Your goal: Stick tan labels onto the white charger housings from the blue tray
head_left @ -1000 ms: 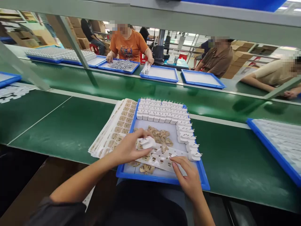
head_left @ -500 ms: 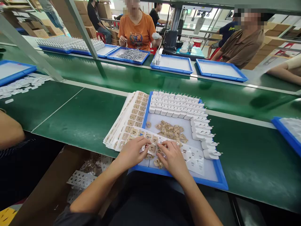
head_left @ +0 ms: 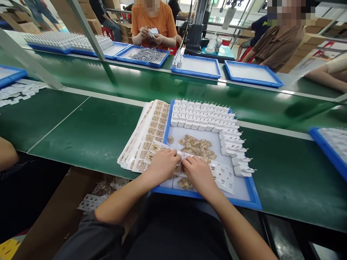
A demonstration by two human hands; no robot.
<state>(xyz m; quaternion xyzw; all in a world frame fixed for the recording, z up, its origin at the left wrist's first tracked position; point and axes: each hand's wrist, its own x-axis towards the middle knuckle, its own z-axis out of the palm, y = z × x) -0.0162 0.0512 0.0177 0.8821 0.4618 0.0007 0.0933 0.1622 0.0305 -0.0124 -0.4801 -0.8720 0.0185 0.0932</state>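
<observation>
A white sheet of die-cut tan stickers [head_left: 223,175] lies slantwise over the blue tray [head_left: 253,193], its right part bare with small holes. My left hand [head_left: 165,164] has its fingers bent and closed on the sheet's middle. Close beside it, my right hand [head_left: 199,173] pinches the same sheet; the fingertips hide what lies between them. Loose tan stickers [head_left: 196,146] are heaped in the tray beyond my hands, and a smaller cluster [head_left: 185,183] sits just in front of them. White plug housings [head_left: 200,113] with pins stand in rows along the tray's far and right sides.
A stack of sticker sheets [head_left: 151,126] lies left of the tray. Below the bench edge, a cardboard box [head_left: 54,206] holds used sheets. Across the green bench are more blue trays [head_left: 195,66] and a person in orange [head_left: 153,21]. Another person's arm [head_left: 8,155] is at left.
My hands have drawn closer together over the sheet, fingertips now nearly meeting. The view has tilted slightly down. Across the bench, the person in orange has brought both hands together around a white part.
</observation>
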